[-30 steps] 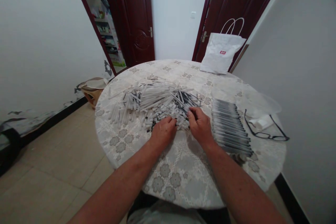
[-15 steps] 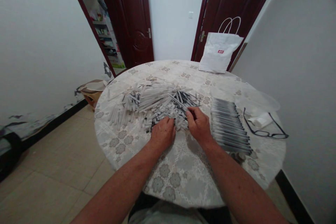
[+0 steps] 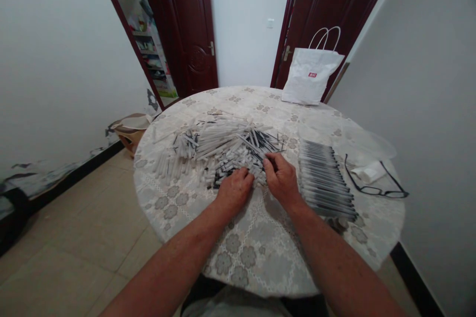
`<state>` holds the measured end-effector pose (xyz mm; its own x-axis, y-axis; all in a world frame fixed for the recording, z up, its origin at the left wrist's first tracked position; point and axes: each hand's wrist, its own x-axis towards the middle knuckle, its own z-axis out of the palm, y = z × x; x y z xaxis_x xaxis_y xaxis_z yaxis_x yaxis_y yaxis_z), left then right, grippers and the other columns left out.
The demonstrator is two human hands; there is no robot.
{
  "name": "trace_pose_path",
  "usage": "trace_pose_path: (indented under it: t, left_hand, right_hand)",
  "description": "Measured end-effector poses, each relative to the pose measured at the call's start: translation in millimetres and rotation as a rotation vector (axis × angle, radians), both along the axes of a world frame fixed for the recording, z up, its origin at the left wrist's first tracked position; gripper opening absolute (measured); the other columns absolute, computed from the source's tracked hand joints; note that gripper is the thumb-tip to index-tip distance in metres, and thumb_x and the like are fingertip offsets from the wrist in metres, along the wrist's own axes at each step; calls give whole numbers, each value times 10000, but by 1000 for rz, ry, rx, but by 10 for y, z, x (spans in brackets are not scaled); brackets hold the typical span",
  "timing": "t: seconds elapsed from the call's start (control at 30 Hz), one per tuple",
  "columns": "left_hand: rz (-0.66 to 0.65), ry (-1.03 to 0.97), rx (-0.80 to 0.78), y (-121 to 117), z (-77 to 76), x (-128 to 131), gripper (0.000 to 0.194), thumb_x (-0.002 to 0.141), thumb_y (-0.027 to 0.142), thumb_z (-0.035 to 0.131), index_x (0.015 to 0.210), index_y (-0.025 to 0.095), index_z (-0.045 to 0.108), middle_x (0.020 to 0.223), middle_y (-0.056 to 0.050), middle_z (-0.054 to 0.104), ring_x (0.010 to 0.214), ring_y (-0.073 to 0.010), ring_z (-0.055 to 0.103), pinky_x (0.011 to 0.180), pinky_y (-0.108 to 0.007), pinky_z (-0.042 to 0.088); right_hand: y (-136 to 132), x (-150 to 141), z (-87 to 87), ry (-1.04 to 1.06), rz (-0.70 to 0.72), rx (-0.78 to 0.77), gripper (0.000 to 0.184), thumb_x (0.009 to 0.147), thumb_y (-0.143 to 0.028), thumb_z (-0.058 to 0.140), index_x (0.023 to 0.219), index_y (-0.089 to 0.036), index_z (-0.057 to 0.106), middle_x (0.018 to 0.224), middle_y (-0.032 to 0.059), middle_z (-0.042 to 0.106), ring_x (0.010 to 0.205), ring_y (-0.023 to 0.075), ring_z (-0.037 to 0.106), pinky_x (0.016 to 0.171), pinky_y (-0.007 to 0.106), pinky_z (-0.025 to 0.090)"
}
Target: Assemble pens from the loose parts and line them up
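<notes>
A loose heap of white pen barrels and thin black refills [image 3: 219,146] lies in the middle of the round table [image 3: 260,247]. My left hand [image 3: 234,189] rests at the heap's near edge, fingers curled into the small white pieces. My right hand [image 3: 281,178] sits just to its right with fingers pinched on pieces at the heap's edge; what they hold is too small to name. To the right of that hand, a neat row of assembled dark pens [image 3: 323,178] lies side by side.
Black-rimmed glasses [image 3: 374,188] and a small white packet [image 3: 366,171] lie at the table's right, with clear plastic behind them. A white paper bag [image 3: 310,77] stands at the far edge. Two dark red doors are beyond. A basket [image 3: 130,131] sits on the floor at left.
Both hands stay at the heap's near edge with small finger movements. The left hand has shifted slightly to the right. The view has tilted a little.
</notes>
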<state>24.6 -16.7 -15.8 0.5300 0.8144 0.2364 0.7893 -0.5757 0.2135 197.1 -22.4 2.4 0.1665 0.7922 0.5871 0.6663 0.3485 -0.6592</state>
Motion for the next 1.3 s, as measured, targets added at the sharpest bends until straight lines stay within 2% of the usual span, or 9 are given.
trace_pose_path:
  t: [0.13, 0.2, 0.3, 0.4, 0.5, 0.6, 0.97, 1.1, 1.3]
  left_hand:
    - [37, -381, -104, 58, 39, -68, 109, 893, 201, 575, 970, 199, 653, 933, -73, 669, 887, -217, 625, 820, -339, 490]
    - [99, -713, -243, 140, 83, -140, 108, 873, 239, 618, 962, 198, 662, 818, -24, 656, 738, -171, 608, 710, -293, 481]
    - [162, -1278, -479, 288, 161, -283, 320, 828, 295, 697, 1134, 208, 660, 787, 19, 651, 559, -104, 531, 537, -228, 410]
    - [196, -1708, -620, 408, 225, -433, 386, 752, 268, 763, 1120, 194, 674, 847, 4, 689, 597, -92, 579, 525, -201, 426]
    - [245, -1946, -646, 474, 250, -555, 327, 718, 250, 795, 1020, 179, 689, 884, -11, 715, 706, -106, 661, 598, -204, 498]
    - [264, -2018, -635, 495, 241, -612, 329, 734, 257, 794, 1036, 184, 687, 897, -14, 729, 744, -113, 692, 641, -218, 540]
    - [196, -1902, -626, 457, 228, -548, 340, 714, 286, 840, 1013, 168, 727, 940, -43, 750, 776, -140, 702, 630, -244, 586]
    - [212, -1854, -665, 440, 229, -526, 354, 714, 286, 847, 1020, 153, 727, 999, -72, 762, 803, -161, 721, 636, -262, 602]
    - [227, -1886, -709, 434, 236, -524, 349, 723, 302, 848, 1002, 148, 705, 982, -97, 776, 865, -216, 756, 689, -315, 622]
  right_hand:
    - [1, -5, 4, 23, 9, -7, 226, 982, -340, 543, 1074, -193, 686, 908, 51, 740, 805, 197, 688, 774, 299, 510]
    - [0, -11, 2, 28, 20, -15, 222, 980, -342, 544, 1065, -195, 687, 901, 48, 741, 802, 196, 690, 764, 297, 508]
    - [-16, -34, -8, 9, 64, -29, 221, 976, -339, 549, 1075, -197, 686, 906, 47, 747, 789, 193, 693, 751, 295, 509]
    - [-56, -78, -26, -25, 140, -51, 227, 974, -332, 551, 1110, -200, 676, 870, 42, 749, 735, 187, 693, 720, 289, 514]
    - [-103, -134, -39, -104, 221, -53, 200, 970, -314, 547, 1081, -211, 678, 870, 50, 753, 754, 199, 706, 730, 296, 518]
    - [-133, -180, -45, -156, 267, -54, 176, 968, -293, 541, 1049, -220, 679, 893, 54, 758, 803, 208, 720, 749, 299, 521]
    - [-104, -176, -89, -202, 268, -58, 182, 971, -284, 534, 1050, -219, 684, 897, 53, 762, 793, 207, 725, 740, 301, 530]
    - [-95, -182, -115, -223, 232, -35, 199, 976, -291, 535, 1073, -216, 692, 919, 65, 769, 784, 209, 725, 726, 306, 536]
    - [-87, -180, -128, -346, 219, 60, 230, 1004, -295, 526, 1130, -202, 695, 1027, 110, 767, 890, 232, 727, 819, 344, 553]
